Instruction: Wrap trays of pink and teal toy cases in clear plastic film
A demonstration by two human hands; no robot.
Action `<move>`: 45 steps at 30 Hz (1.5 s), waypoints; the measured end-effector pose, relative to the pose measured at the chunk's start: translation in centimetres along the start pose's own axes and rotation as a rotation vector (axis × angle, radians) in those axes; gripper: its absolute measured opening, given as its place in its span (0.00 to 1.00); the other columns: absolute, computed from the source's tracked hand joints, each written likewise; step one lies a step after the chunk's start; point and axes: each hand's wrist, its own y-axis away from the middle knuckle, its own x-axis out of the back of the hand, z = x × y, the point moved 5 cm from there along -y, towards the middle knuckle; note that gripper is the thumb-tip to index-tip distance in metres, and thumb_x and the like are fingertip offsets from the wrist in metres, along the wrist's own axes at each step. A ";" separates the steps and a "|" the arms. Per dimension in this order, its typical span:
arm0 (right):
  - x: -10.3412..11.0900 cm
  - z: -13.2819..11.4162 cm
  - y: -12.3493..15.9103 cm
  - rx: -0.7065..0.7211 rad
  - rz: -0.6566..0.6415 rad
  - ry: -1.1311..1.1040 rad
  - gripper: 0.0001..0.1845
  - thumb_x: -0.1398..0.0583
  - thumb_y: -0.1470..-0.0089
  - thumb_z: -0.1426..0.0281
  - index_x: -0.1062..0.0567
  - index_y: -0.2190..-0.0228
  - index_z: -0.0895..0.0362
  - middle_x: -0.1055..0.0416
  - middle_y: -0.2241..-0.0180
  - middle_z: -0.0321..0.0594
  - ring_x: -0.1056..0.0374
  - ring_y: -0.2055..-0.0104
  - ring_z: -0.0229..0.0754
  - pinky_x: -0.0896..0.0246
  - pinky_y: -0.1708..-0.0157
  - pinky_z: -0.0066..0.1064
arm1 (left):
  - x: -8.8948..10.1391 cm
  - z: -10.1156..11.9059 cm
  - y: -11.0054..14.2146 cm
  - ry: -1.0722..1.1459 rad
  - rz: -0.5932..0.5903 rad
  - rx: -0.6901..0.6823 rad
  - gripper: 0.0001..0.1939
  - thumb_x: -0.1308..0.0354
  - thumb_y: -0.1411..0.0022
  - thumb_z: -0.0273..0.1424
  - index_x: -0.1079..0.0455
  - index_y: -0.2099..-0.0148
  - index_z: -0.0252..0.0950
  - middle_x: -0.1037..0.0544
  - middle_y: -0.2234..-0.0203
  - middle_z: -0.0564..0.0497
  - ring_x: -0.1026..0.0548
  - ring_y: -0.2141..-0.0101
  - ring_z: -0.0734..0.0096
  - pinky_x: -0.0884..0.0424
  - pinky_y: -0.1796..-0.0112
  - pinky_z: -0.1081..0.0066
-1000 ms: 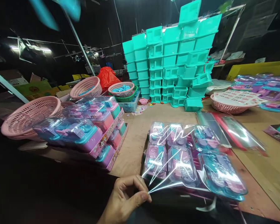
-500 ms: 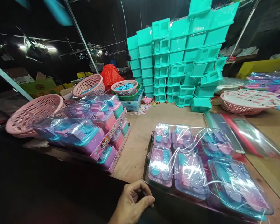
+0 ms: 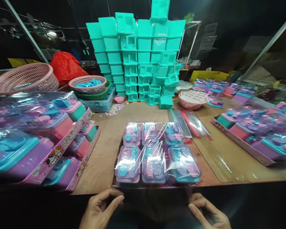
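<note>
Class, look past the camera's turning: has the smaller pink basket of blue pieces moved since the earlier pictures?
No, neither way: the pink basket still sits on the green basket, just left of the stacked teal bins.

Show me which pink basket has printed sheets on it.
The pink basket right of the turquoise container stack; white sheets with pink print spread across its top, and no other pink basket has any.

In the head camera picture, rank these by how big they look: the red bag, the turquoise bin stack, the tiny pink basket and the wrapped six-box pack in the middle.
Largest to smallest:
Turquoise bin stack
Wrapped six-box pack, nearer the camera
Red bag
Tiny pink basket
</note>
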 end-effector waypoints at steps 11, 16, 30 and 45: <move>-0.5 0.0 1.0 -0.108 0.034 -0.073 0.20 0.33 0.44 0.55 0.22 0.80 0.54 0.26 0.76 0.42 0.27 0.72 0.42 0.29 0.71 0.25 | 0.1 -0.5 0.2 -0.044 -0.004 0.021 0.14 0.31 0.42 0.43 0.18 0.69 0.37 0.18 0.77 0.50 0.20 0.73 0.68 0.25 0.68 0.77; -3.5 3.0 3.3 -0.369 -0.144 -0.156 0.22 0.33 0.48 0.47 0.14 0.65 0.52 0.18 0.60 0.49 0.22 0.53 0.57 0.25 0.52 0.40 | -0.7 1.4 0.4 -0.023 -0.041 0.074 0.16 0.31 0.43 0.42 0.21 0.71 0.34 0.20 0.80 0.50 0.25 0.77 0.73 0.32 0.73 0.77; -17.9 -3.7 0.6 -0.271 -0.471 -0.553 0.14 0.28 0.48 0.58 0.16 0.60 0.49 0.17 0.61 0.42 0.19 0.59 0.46 0.23 0.57 0.31 | -1.3 2.3 1.0 0.069 -0.215 0.063 0.21 0.38 0.37 0.45 0.26 0.74 0.33 0.23 0.81 0.50 0.27 0.75 0.72 0.32 0.66 0.72; -17.9 -6.0 -0.4 0.041 -0.300 -0.364 0.08 0.31 0.44 0.61 0.17 0.70 0.52 0.21 0.71 0.39 0.25 0.68 0.41 0.29 0.65 0.28 | -1.3 2.3 0.9 0.020 -0.206 0.049 0.23 0.38 0.37 0.46 0.26 0.76 0.34 0.24 0.81 0.51 0.30 0.75 0.72 0.36 0.68 0.72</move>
